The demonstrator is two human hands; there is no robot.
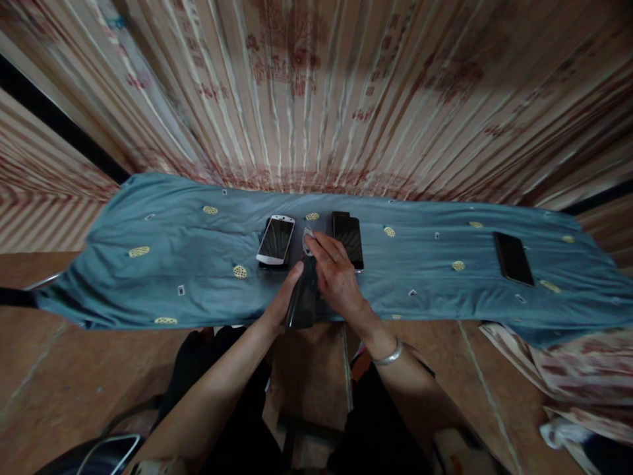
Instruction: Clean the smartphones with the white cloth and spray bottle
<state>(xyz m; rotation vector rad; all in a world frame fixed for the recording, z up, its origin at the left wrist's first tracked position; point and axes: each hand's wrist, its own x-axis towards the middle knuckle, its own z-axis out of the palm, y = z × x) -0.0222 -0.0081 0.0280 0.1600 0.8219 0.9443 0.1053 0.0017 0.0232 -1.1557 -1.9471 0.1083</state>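
Observation:
My left hand (pixel 284 297) is closed along the left side of a dark smartphone (pixel 302 305), which is held at a tilt over the front edge of the cloth-covered table. My right hand (pixel 337 272), with a silver bangle on its wrist, pinches a small whitish crumpled wipe (pixel 308 241) against the phone's far end. I cannot tell whether the wipe is paper or cloth. Left of my hands, a white smartphone (pixel 277 239) rests on a darker one, mostly hidden. To the right, a black smartphone (pixel 350 239) overlaps another dark device (pixel 340 215), partly behind my right hand.
A blue-green cloth with yellow prints (pixel 430 247) covers the narrow table. Far to the right lies a single black phone (pixel 513 258). Patterned curtains (pixel 316 99) hang directly behind the table. Brown tiled floor (pixel 435 369) shows below, and dark poles stand at both sides.

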